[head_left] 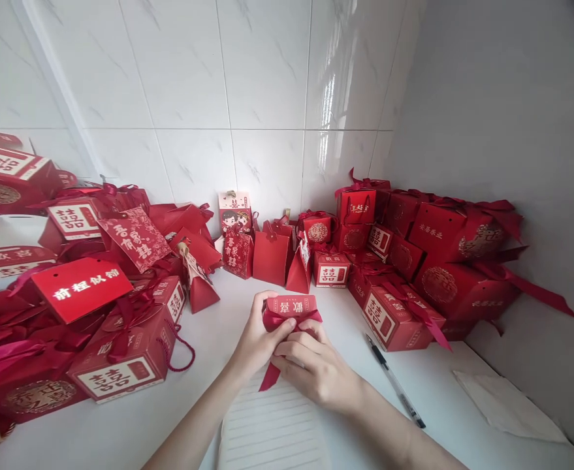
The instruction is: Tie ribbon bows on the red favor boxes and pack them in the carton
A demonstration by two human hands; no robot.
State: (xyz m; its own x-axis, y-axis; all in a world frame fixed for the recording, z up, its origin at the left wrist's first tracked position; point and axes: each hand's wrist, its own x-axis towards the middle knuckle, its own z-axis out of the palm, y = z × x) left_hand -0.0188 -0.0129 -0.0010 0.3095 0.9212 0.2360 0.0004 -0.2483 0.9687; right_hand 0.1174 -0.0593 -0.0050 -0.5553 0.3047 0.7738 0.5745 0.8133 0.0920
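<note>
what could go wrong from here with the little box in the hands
The ribbon on the small red box might slip or loosen: one end hangs below the fingers of the right hand. The left hand grips close against the box, so pressing too hard could dent it. The pen lies near the right forearm, which might nudge it.

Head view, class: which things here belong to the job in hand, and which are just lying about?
Likely in the job:
- small red box, held in the hands
- dark red ribbon at its near side

Apparently just lying about:
- pen
- lined paper
- folded white sheet
</note>
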